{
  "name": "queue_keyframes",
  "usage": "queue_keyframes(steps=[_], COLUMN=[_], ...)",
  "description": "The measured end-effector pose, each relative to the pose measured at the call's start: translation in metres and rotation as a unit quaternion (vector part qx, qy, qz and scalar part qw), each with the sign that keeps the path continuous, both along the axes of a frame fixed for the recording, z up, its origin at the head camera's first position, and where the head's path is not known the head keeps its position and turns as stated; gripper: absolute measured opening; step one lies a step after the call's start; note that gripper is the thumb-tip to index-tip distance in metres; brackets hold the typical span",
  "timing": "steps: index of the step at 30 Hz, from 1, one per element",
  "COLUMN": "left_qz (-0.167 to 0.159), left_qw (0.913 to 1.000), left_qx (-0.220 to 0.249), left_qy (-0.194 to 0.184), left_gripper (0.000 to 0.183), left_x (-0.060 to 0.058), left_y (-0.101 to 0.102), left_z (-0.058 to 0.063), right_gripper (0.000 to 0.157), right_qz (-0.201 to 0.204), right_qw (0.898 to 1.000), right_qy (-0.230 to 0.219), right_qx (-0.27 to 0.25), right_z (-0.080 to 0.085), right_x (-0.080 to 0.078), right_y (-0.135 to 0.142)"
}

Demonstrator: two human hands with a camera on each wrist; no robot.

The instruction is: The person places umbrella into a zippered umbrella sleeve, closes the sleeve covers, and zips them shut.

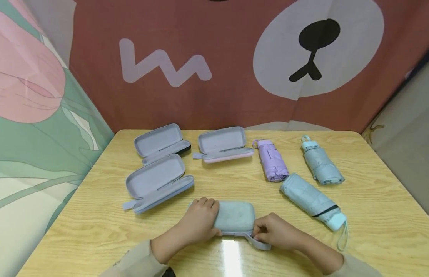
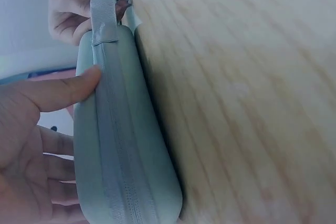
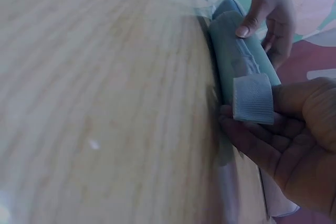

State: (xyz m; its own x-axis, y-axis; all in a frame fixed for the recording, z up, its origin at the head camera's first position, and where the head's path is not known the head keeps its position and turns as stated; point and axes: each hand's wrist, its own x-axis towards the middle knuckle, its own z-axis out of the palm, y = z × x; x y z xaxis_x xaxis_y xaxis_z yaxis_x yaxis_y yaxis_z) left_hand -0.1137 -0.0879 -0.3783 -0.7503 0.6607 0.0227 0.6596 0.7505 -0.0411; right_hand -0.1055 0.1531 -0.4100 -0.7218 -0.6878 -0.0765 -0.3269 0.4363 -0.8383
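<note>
A pale green zip case (image 1: 235,216) lies closed on the table, its grey zipper band (image 2: 116,129) along the near side. My left hand (image 1: 201,219) grips its left end, thumb on the near side and fingers over the top. At the right end, my right hand (image 1: 274,231) has its fingers curled at the zipper's end, beside a grey loop strap (image 3: 253,98) that sticks out. The strap partly hides those fingertips, so the exact bit they pinch is not visible.
Three opened cases stand behind: one blue-edged (image 1: 162,192), one dark-edged (image 1: 162,142), one pink-edged (image 1: 222,144). To the right lie folded umbrellas, a purple one (image 1: 272,161), a grey-blue one (image 1: 321,163) and a light blue one (image 1: 309,198) with a wrist cord. A printed curtain (image 1: 200,104) hangs behind the table.
</note>
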Motion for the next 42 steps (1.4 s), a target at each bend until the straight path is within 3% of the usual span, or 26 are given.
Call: queue_keyframes(steps=[6,11,15,20,25,32,42], left_qz=[0.013,0.023,0.032,0.042,0.049,0.077,0.116], left_qw=[0.9954,0.9788,0.9650,0.9580,0.9497,0.9473,0.9372], left_qx=[0.052,0.126,0.164,0.186,0.210,0.224,0.236], left_qy=[-0.080,-0.160,-0.202,-0.214,-0.227,-0.215,-0.229], left_gripper=[0.067,0.056,0.053,0.053,0.052,0.049,0.052], left_x=[-0.007,-0.017,-0.027,-0.038,-0.049,-0.069,-0.094], left_y=[-0.008,-0.014,-0.014,-0.012,-0.012,-0.013,-0.018], left_z=[0.002,0.005,0.009,0.018,0.032,0.047,0.057], right_gripper=[0.005,0.008,0.014,0.029,0.032,0.036,0.041], right_qz=[0.007,0.016,-0.002,-0.040,-0.077,-0.129,-0.178], right_qw=[0.999,0.999,1.000,0.999,0.996,0.989,0.979], right_qy=[-0.050,-0.035,-0.011,0.016,0.048,0.062,0.081], right_qx=[-0.016,-0.020,-0.014,0.007,0.024,0.041,0.061], right_z=[0.000,0.004,0.011,0.017,0.021,0.020,0.028], right_x=[-0.006,-0.018,-0.032,-0.048,-0.061,-0.078,-0.094], right_y=[0.005,0.013,0.020,0.025,0.028,0.034,0.039])
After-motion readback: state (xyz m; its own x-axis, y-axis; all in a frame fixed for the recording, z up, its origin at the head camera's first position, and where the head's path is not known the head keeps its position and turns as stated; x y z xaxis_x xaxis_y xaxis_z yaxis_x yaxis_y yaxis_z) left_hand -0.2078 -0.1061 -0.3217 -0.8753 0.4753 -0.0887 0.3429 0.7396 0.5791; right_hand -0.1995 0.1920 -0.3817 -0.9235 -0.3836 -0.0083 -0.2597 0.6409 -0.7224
